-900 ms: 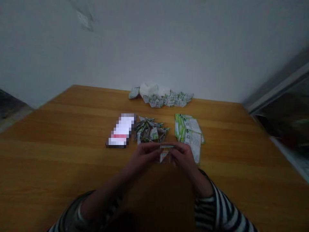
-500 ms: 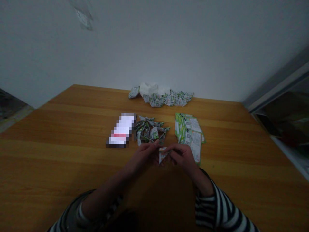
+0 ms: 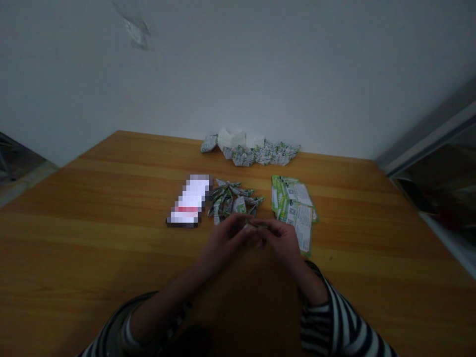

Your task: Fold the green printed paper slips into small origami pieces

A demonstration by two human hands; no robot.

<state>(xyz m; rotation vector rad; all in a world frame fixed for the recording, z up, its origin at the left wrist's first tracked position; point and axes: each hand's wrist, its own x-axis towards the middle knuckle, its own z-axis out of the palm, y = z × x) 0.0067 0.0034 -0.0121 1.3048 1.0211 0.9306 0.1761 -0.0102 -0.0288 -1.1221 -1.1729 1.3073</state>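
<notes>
Small folded paper piece between the left hand and right hand: mostly hidden by the fingers, exact shape not readable. White rectangular item: pixelated, markings unreadable. Print on the green-edged leaflets is too small to read. Striped sleeves are cut off by the bottom edge. Dim shapes at right, possibly shelving, are cut off.

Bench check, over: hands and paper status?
Left hand, right hand pinching folded paper strip. Folded pile ahead; green sheets by right hand.
</notes>
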